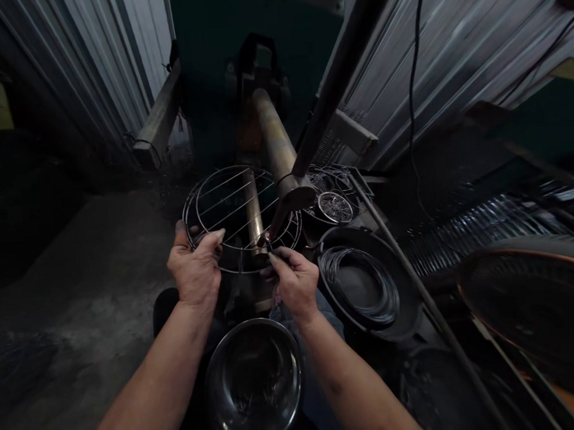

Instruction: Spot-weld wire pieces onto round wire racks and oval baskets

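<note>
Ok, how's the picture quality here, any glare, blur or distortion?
In the head view, light is dim, the dark green panel nearly black; in the head view, highlights glint on the glossy black round bowl; in the head view, the silvery corrugated wall at right looks smeared and stretched, while the bare left hand and right hand look clearer.

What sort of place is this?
Probably a metal workshop, perhaps for wire goods: the left hand grips a wire rack, a wire coil lies in a basin, and corrugated sheeting stands behind.
</note>
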Available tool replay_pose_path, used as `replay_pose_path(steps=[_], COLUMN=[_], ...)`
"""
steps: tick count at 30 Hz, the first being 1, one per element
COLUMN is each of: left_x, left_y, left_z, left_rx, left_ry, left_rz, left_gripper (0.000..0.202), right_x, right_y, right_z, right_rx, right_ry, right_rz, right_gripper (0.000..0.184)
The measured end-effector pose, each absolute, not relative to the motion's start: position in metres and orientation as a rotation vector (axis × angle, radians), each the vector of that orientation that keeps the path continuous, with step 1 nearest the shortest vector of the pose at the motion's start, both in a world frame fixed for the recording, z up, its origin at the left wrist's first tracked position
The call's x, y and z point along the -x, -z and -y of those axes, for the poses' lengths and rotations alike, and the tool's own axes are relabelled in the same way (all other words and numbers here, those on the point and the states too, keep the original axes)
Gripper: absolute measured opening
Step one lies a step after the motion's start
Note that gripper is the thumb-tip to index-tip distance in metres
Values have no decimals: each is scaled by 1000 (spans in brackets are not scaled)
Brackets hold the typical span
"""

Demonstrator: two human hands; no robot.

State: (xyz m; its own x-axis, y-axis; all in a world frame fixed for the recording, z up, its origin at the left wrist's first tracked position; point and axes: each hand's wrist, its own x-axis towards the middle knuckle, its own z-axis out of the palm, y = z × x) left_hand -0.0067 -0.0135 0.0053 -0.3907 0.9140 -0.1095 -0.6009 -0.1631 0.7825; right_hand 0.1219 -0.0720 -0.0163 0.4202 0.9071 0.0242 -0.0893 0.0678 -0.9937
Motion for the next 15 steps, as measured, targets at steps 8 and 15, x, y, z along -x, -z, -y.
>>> replay_pose_path(steps=[8,15], left_x=[6,5], left_y=[-4,-9], left_z=[5,4], left_rx=[-451,-418], left_ry=[-1720,-1720], left_rz=[-977,-1037], left_gripper=[47,47], right_x=[-124,-123], right_y=[15,13], right_z=[65,62], right_rx=[1273,1315], right_ry=[-883,-876], right_rz=[842,832], right_gripper=[18,21])
